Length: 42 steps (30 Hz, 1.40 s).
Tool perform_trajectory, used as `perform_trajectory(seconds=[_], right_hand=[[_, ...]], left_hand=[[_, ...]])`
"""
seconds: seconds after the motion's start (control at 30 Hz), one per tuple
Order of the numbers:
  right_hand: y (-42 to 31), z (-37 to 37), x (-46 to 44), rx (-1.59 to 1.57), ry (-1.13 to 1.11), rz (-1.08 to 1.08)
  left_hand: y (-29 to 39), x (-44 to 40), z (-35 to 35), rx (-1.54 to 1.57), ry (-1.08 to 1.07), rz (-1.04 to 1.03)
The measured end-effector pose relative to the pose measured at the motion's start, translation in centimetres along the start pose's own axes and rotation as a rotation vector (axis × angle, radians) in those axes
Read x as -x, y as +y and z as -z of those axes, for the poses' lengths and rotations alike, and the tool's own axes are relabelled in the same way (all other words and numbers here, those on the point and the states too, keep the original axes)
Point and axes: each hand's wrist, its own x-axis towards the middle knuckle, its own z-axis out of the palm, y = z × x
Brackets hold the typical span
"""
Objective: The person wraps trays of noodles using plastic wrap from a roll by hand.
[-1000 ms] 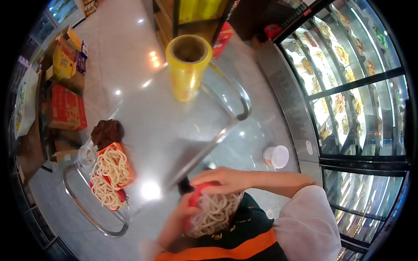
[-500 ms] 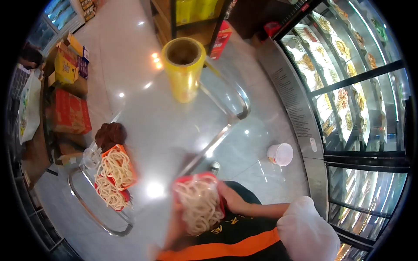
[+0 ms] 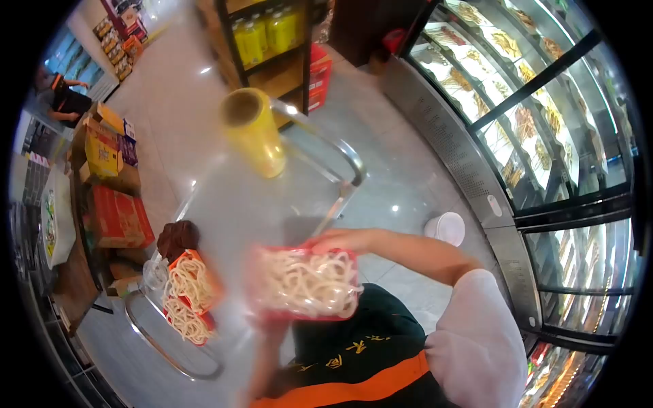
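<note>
Glossy table [image 3: 238,204]; hands [image 3: 338,241] hold red tray [image 3: 299,317]; right arm [image 3: 422,255] bent.

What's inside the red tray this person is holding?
Thick, pale noodles are spread across the red tray. They cover most of its bottom, so whether anything else lies beneath them can't be seen.

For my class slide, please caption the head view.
Hands hold a red tray of noodles near a metal cart bearing a yellow roll.

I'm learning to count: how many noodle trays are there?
3: the held tray, plus an orange tray and a red tray together on the table. More may be hidden.
</note>
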Motion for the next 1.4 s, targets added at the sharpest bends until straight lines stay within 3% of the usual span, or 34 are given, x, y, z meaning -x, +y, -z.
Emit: perform_trajectory(seconds=[0.03,0.07,0.13,0.2,0.23,0.3,0.37,0.4,0.43,0.53,0.6,0.67,0.83,0.9,0.93,1.07,1.13,1.2,1.4], right_hand=[[-0.4,0.4,-0.1,0.002,0.004,0.015],[-0.4,0.7,-0.2,0.084,-0.045,-0.057],[-2.2,0.1,-0.5,0.219,-0.232,-0.130],[-2.4,-0.4,-1.5,0.299,-0.280,-0.165],[-2.4,-0.6,-2.1,0.378,-0.328,-0.210],[-1.7,-1.2,-3.5,0.413,-0.409,-0.143],[-2.9,-2.8,-3.1,0.588,-0.621,-0.251],[-3.7,-3.7,-1.5,0.802,-0.496,-0.128],[-3.8,-3.5,-0.2,0.790,-0.477,-0.123],[-3.6,-2.6,4.4,0.749,0.271,0.240],[-2.1,-2.8,7.5,0.648,0.403,0.174],[0.1,-4.6,9.6,0.349,0.436,0.181],[1.1,-6.8,10.6,0.229,0.419,0.285],[1.1,-7.5,10.6,0.250,0.649,0.341],[1.0,-7.8,10.6,0.250,0.654,0.344],[0.2,-8.8,11.0,0.404,0.639,0.328],[-0.2,-8.5,10.7,0.486,0.612,0.345],[-0.4,-8.2,9.7,0.896,0.711,0.753],[-1.8,-8.9,9.5,0.639,0.633,0.415]], left_hand=[[1.0,0.0,1.4,-0.035,0.168,-0.031],[2.3,-0.9,3.5,0.218,-0.040,0.024],[4.3,-3.1,2.9,0.466,-0.248,0.086],[6.3,-5.5,-1.7,-0.391,-0.037,0.465],[5.8,-5.8,-2.5,-0.398,-0.042,0.468],[4.4,-6.6,-4.1,-0.129,-0.283,0.681],[3.6,-5.0,-4.6,-0.355,-0.138,0.617],[1.9,-4.4,-0.5,-0.446,-0.226,0.610],[1.8,-3.9,-0.4,-0.450,-0.262,0.640],[1.9,-2.9,-1.8,-0.457,-0.299,0.605],[2.2,-2.4,-1.5,-0.626,-0.283,0.454],[1.8,-1.3,0.9,-0.585,-0.215,0.479],[2.1,-1.2,1.0,-0.400,-0.100,0.575],[2.3,-1.3,0.9,-0.349,-0.100,0.567],[2.3,-1.4,0.8,-0.306,-0.111,0.547],[3.3,-1.7,-2.7,-0.213,-0.109,0.532],[3.3,-1.9,-1.7,-0.210,-0.251,0.528],[3.5,-1.8,-1.7,-0.221,-0.258,0.515],[3.8,-1.6,-2.9,-0.154,-0.251,0.471]])
